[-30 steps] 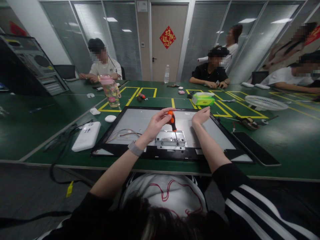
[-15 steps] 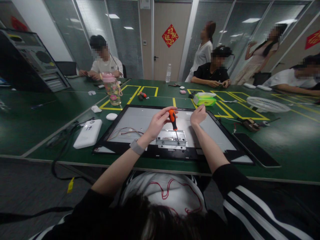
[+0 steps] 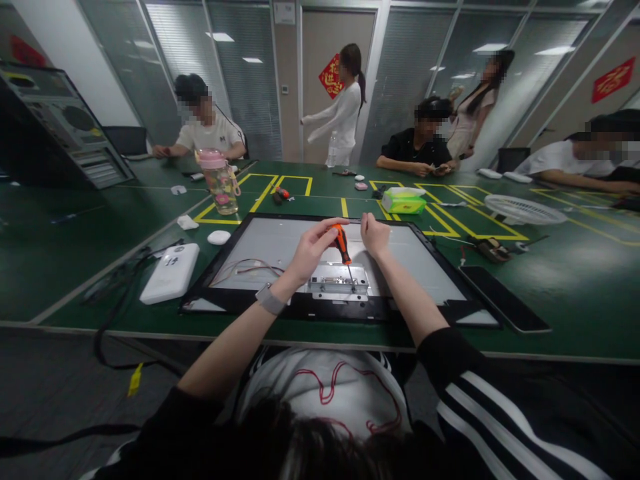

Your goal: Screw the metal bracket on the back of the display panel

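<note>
My left hand (image 3: pixel 311 252), with a watch on its wrist, grips the handle of an orange and black screwdriver (image 3: pixel 342 244). The shaft slants down and its tip meets the front right part of a metal bracket (image 3: pixel 333 279). That bracket sits at the front edge of a flat display panel (image 3: pixel 295 243) with a black frame, lying on the table. Just right of the screwdriver, above the panel, my right hand (image 3: pixel 375 237) is closed with the fingers curled in; whatever it may hold is hidden. Thin cables (image 3: pixel 250 267) lie on the panel's left part.
Left of the panel are a white power bank (image 3: pixel 171 273), a round white case (image 3: pixel 219 237) and a pink-lidded bottle (image 3: pixel 219 183). A black phone (image 3: pixel 503 298) lies to the right. Behind stands a green tissue pack (image 3: pixel 403 201). Several people are around the table (image 3: pixel 280 337).
My right hand has moved left, closer to the screwdriver. My left hand still holds the screwdriver at the bracket. The view has shifted slightly, and a person in white behind has walked left.
</note>
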### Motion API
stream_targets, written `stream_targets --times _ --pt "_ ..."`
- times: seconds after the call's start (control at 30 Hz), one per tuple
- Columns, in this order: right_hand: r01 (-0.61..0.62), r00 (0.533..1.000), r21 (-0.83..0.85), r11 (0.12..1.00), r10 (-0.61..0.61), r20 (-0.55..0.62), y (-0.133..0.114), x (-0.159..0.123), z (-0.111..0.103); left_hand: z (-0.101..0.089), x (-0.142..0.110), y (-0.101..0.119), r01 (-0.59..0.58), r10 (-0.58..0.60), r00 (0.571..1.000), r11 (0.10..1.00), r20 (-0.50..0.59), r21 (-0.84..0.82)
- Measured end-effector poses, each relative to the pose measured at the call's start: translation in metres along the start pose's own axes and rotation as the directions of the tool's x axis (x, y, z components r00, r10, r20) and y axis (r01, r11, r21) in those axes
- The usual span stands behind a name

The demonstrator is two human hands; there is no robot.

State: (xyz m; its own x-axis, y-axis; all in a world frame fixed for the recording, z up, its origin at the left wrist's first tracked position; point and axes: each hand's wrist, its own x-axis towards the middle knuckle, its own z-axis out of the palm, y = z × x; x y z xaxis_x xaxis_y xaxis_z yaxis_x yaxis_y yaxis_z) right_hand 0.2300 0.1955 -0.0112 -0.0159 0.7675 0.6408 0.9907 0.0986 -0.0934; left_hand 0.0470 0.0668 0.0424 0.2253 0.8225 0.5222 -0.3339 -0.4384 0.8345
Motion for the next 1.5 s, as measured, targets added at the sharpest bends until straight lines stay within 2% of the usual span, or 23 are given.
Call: stream_targets --times 0.1,0.2,0.3,0.4,0.53,0.67,0.73,0.8,0.87,0.9,0.93,1.0,1.03,1.13,1.23,1.3,1.37,1.5 --pt "0.094 0.988 -0.022 0.995 -0.09 0.129 -0.005 0.0 -0.003 0.001 -0.001 0.001 0.016 -0.016 1.0 0.998 0.011 -0.061" --pt "0.046 0.958 -0.045 0.998 -0.032 0.287 -0.007 0.002 -0.004 0.0 -0.001 0.001 0.011 -0.01 1.0 0.999 0.015 -0.046" --pt "0.002 0.923 -0.063 0.998 0.022 0.383 -0.005 0.003 -0.002 0.0 -0.001 0.001 -0.014 0.014 1.0 0.999 -0.001 0.029" --pt "0.018 0.914 -0.057 0.998 0.006 0.405 -0.003 0.004 -0.001 0.0 -0.001 0.002 -0.027 0.028 1.0 0.996 -0.012 0.081" --pt "0.056 0.905 -0.035 0.998 -0.036 0.424 -0.003 0.004 -0.002 0.001 -0.002 0.004 -0.002 0.002 1.0 1.0 0.019 0.021" --pt "0.143 0.887 0.036 0.989 -0.144 0.438 0.003 -0.006 -0.009 0.002 -0.002 0.005 -0.008 0.008 0.999 1.0 0.041 -0.002" --pt "0.191 0.882 0.079 0.978 -0.207 0.424 0.009 -0.015 -0.014 0.002 -0.002 0.005 -0.03 0.029 0.999 0.999 0.03 0.038" --pt "0.256 0.87 0.197 0.946 -0.314 0.38 0.016 -0.025 -0.019 0.002 -0.002 0.005 -0.048 0.048 0.999 0.993 0.005 0.111" --pt "0.23 0.857 0.362 0.903 -0.364 0.365 0.021 -0.033 -0.027 0.002 -0.002 0.006 -0.052 0.055 0.998 0.982 -0.015 0.182" --pt "0.176 0.84 0.462 0.869 -0.378 0.391 0.022 -0.036 -0.033 0.002 -0.002 0.006 -0.051 0.055 0.998 0.978 -0.015 0.2" --pt "0.119 0.802 0.573 0.811 -0.419 0.426 0.023 -0.037 -0.038 0.001 -0.002 0.006 -0.049 0.051 0.999 0.979 -0.006 0.2" --pt "0.018 0.67 0.734 0.679 -0.553 0.494 0.024 -0.038 -0.051 0.001 -0.003 0.006 -0.042 0.036 0.998 0.986 0.041 0.16" --pt "-0.017 0.624 0.771 0.637 -0.596 0.506 0.025 -0.036 -0.058 0.001 -0.003 0.006 -0.037 0.027 0.997 0.991 0.075 0.129" --pt "-0.055 0.506 0.821 0.569 -0.692 0.514 0.028 -0.031 -0.072 0.002 -0.003 0.008 -0.026 0.015 0.99 0.997 0.141 0.076" --pt "-0.022 0.427 0.837 0.547 -0.752 0.503 0.036 -0.026 -0.079 0.005 -0.004 0.011 -0.042 0.031 0.996 0.99 0.082 0.134" --pt "0.007 0.392 0.842 0.539 -0.777 0.493 0.041 -0.026 -0.08 0.006 -0.005 0.013 -0.054 0.05 0.998 0.979 0.023 0.196" --pt "0.025 0.381 0.842 0.54 -0.784 0.491 0.043 -0.026 -0.079 0.007 -0.005 0.014 -0.06 0.062 0.998 0.971 0.001 0.233" --pt "0.009 0.42 0.822 0.569 -0.749 0.513 0.041 -0.03 -0.075 0.006 -0.004 0.014 -0.072 0.068 0.997 0.969 0.026 0.237"
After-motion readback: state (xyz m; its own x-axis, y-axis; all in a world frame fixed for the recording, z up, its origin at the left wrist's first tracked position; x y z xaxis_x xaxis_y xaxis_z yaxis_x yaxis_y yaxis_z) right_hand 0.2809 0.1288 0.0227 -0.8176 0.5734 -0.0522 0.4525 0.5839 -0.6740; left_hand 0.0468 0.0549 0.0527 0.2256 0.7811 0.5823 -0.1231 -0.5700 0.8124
